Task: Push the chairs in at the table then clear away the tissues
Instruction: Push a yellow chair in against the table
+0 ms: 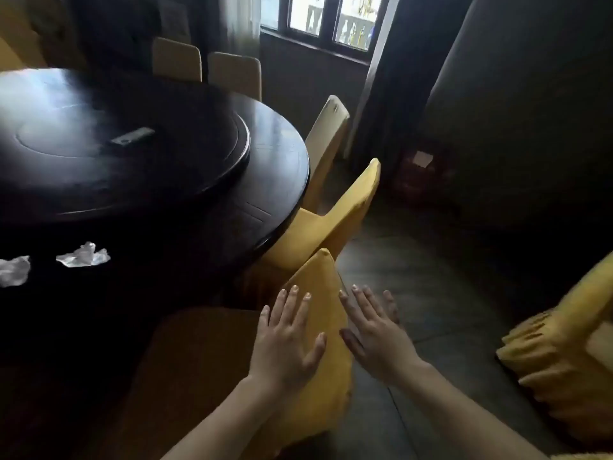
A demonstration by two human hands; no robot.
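Step in hand: the chair-pushing part of the task, judged from both hands lying on a chair back while the tissues lie untouched on the table.
Round dark wooden table: fills the left of the view, glossy, with a raised round turntable in its middle and a small dark flat device lying on that.
Nearest yellow fabric-covered chair: just under the hands, its back edge-on to the camera, its seat side turned to the table edge; it looks close to the table but whether it is fully in cannot be told.
Other yellow-covered chairs: the next one is tucked against the table rim, a paler one beyond it, two more at the far side, and one well apart from the table at the right edge.
Left hand: flat, fingers straight and spread, pressing on the table-facing side of the chair back.
Right hand: flat too, fingers straight, along the outer side of the same back; contact looks likely, not certain.
Next move: probably a steady shove toward the table, both palms kept level so the chair goes in straight, then the stray chair at the right.
Crumpled white tissues: one near the front table edge, another just left of it, apart from each other, both light and loosely wadded.
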